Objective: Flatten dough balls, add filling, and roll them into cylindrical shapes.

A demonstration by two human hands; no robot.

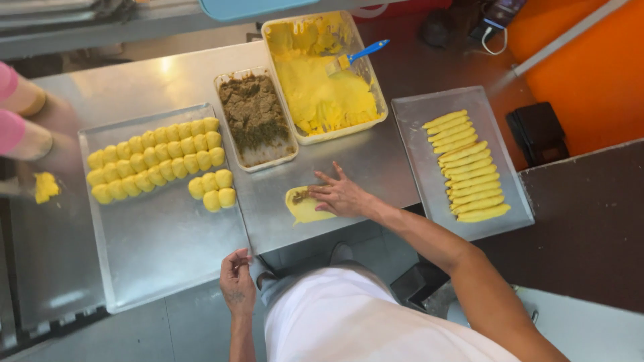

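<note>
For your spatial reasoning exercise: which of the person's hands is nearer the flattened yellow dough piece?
Right. The right hand presses on the flattened dough piece; the left hand hangs off the table edge below it.

Brushed, glossy metal table (376,161), matt steel trays (154,248), smooth yellow dough sheet (305,208), coarse brown filling (253,110)

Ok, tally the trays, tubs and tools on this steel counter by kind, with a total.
Metal trays: 2
Plastic tubs: 2
Blue spatula: 1
Total: 5
</note>
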